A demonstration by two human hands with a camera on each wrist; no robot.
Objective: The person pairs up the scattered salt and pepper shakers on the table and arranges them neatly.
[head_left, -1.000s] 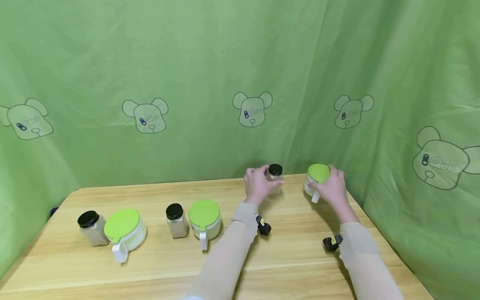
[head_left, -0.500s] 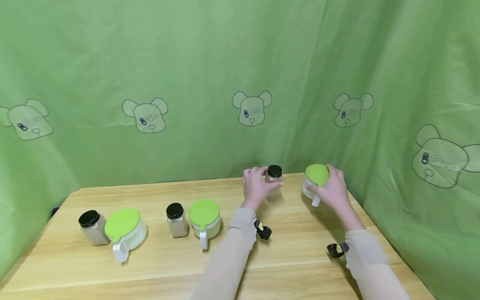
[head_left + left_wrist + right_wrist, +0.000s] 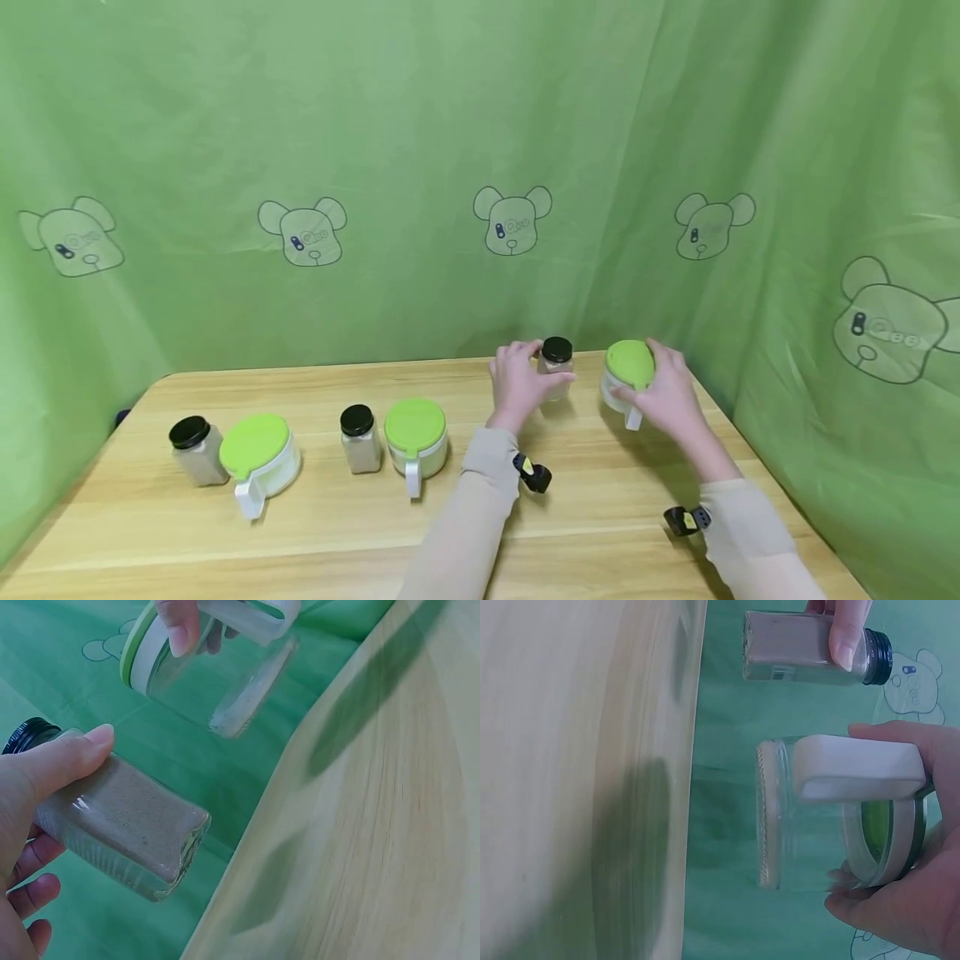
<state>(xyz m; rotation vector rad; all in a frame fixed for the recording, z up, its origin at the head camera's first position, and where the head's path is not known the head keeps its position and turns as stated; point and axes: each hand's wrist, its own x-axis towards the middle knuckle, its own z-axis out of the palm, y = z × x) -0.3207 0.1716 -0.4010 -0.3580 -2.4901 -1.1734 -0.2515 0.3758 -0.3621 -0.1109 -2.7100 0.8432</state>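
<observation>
My left hand [image 3: 519,381] holds a square glass spice jar [image 3: 127,810] with a black screw cap, its thumb across the upper side. Greyish-brown powder fills most of this jar. To the right, my right hand [image 3: 670,396] grips a round glass seasoning pot [image 3: 862,769] around its light green lid [image 3: 628,362]. The pot has a white handle and a shallow layer of pale powder at the bottom. Both vessels are upright, apart from each other, and off the table, with their shadows separate below in the wrist views. Some fingers behind the vessels are hidden.
On the wooden table [image 3: 315,542], two more black-capped jars, one at far left [image 3: 198,454] and one mid-left [image 3: 362,442], each stand beside a green-lidded pot, the left pot [image 3: 258,450] and the middle pot [image 3: 416,433]. A green curtain [image 3: 420,125] encloses the back and sides.
The pot in my right hand has come slightly left and nearer. The jar in my left hand has come a little nearer. The head view has shifted slightly; the standing vessels stay put.
</observation>
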